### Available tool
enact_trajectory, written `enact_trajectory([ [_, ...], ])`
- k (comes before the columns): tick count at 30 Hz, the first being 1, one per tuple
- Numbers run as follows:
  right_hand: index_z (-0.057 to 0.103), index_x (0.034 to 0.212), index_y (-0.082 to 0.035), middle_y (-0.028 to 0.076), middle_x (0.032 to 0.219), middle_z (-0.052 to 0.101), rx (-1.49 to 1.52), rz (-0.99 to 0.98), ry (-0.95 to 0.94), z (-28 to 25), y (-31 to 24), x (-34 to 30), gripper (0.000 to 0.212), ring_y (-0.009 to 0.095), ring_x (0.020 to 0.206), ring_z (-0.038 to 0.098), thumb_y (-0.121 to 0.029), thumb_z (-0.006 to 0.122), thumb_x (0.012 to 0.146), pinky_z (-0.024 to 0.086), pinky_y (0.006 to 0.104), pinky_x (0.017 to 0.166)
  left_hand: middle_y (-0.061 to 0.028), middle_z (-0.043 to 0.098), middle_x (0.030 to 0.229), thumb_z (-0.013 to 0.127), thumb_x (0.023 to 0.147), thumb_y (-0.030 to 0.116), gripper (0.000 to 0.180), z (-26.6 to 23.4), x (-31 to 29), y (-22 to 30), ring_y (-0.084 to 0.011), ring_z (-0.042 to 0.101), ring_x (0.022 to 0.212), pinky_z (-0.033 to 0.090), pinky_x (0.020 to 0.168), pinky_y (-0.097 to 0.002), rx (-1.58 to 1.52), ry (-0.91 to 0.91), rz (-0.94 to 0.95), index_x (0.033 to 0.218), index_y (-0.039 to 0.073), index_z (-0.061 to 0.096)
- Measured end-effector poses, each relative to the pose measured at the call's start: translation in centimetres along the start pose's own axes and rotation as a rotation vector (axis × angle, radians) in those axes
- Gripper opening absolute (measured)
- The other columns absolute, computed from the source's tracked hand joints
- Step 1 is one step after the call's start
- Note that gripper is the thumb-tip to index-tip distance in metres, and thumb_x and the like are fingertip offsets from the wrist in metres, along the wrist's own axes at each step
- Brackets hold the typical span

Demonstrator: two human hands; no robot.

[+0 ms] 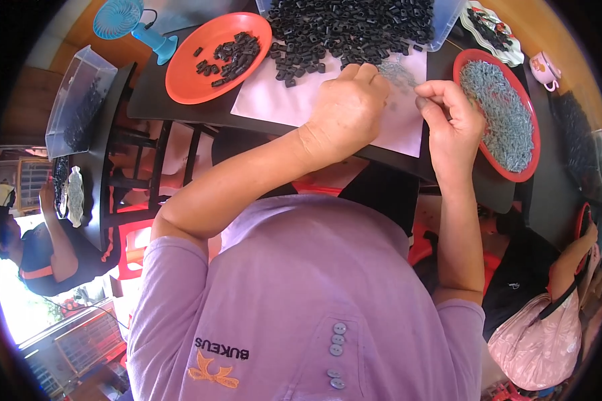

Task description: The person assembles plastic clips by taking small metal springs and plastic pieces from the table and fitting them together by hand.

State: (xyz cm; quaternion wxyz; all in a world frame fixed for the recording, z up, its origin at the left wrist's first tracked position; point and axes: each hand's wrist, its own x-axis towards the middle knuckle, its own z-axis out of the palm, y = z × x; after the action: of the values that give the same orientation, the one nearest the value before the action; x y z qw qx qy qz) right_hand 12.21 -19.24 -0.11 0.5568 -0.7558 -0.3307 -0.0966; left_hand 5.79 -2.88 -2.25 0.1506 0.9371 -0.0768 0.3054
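My left hand (352, 105) is closed over a pale sheet (264, 97), its fingers curled down at the edge of a heap of small black plastic parts (341, 33). Whatever those fingers hold is hidden. Just to its right, my right hand (453, 123) makes a pinch with thumb and forefinger; anything between the tips is too small to name. A few small silvery metal pieces (400, 75) lie on the sheet between the hands. Beside my right hand, a red tray (534, 146) holds many more small silvery pieces.
At the left stand an orange-red plate (180, 83) with black parts and a blue fan (140, 28). A clear bin (448, 23) stands behind the heap. Far right are a white dish (513, 55) and a cup (545, 70). Other people (43, 250) sit left and right.
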Motion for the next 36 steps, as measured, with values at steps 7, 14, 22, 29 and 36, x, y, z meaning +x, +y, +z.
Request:
enact_trajectory([
  [7,0.066,0.09,0.001,0.004,0.08,0.071,0.098,0.1,0.019,-0.2,0.3,-0.2,0.011,0.008,0.074,0.064,0.007,0.064,0.08,0.049,0.0238,0.069,-0.0108,0.057,0.087,0.069,0.073,0.007,0.012,0.2,1.0,0.9,-0.0291,0.06,0.083,0.052,0.064,-0.0402,0.011,-0.065,0.11,0.081,0.004,0.061],
  [14,0.067,0.094,0.002,0.005,0.084,0.071,0.153,0.181,-0.019,-0.7,-0.1,-0.3,0.012,0.009,0.077,0.063,0.002,0.065,0.082,0.048,0.0228,0.071,-0.0084,0.059,0.079,0.071,0.078,0.002,0.01,-0.2,0.6,0.8,-0.0235,0.061,0.074,0.049,0.062,-0.0335,-0.305,0.089,-0.011,0.086,0.002,0.066],
  [22,0.066,0.1,0.004,0.008,0.086,0.069,0.65,0.375,-0.15,0.6,-0.7,0.7,0.014,0.013,0.075,0.064,0.001,0.063,0.086,0.05,0.0252,0.07,-0.001,0.062,0.079,0.074,0.08,0.0,0.009,-2.0,0.4,1.4,-0.007,0.055,0.073,0.044,0.067,-0.0229,-0.87,0.066,-0.37,0.088,0.001,0.071],
  [29,0.064,0.1,0.003,0.009,0.087,0.069,0.643,0.382,-0.118,1.0,-1.2,0.9,0.014,0.014,0.076,0.064,0.003,0.062,0.086,0.05,0.0261,0.069,-0.0013,0.064,0.073,0.074,0.082,0.009,0.01,-3.2,0.6,1.4,-0.0077,0.057,0.065,0.046,0.059,-0.0231,-0.872,-0.058,-0.606,0.085,0.0,0.07],
  [36,0.064,0.099,0.001,0.005,0.083,0.068,0.558,0.264,-0.104,1.7,-1.4,0.3,0.017,0.009,0.074,0.061,0.007,0.059,0.084,0.047,0.0222,0.071,-0.0031,0.066,0.072,0.071,0.083,0.012,0.016,-4.2,0.8,1.0,-0.009,0.058,0.062,0.047,0.055,-0.0252,-1.069,-0.142,-0.819,0.084,-0.004,0.069],
])
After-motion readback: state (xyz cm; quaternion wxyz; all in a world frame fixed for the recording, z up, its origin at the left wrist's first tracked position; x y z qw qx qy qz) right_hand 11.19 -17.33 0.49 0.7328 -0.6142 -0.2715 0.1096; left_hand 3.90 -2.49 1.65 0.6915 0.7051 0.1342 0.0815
